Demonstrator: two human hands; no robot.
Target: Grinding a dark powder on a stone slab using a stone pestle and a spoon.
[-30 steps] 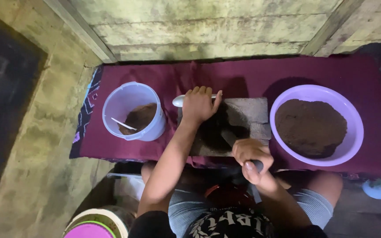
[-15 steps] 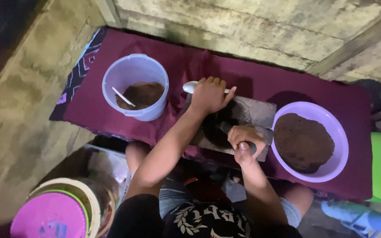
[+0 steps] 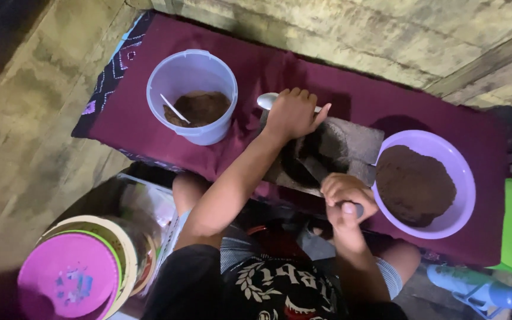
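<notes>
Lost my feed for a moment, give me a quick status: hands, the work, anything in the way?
Left hand flat on grey stone slab, white spoon under it. Right hand in closed grip on dark scraper handle, blade in brown paste. Purple bowl close by the right hand.

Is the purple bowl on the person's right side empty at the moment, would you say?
No, the purple bowl holds a wide mound of brown powder that covers most of its inside.
</notes>
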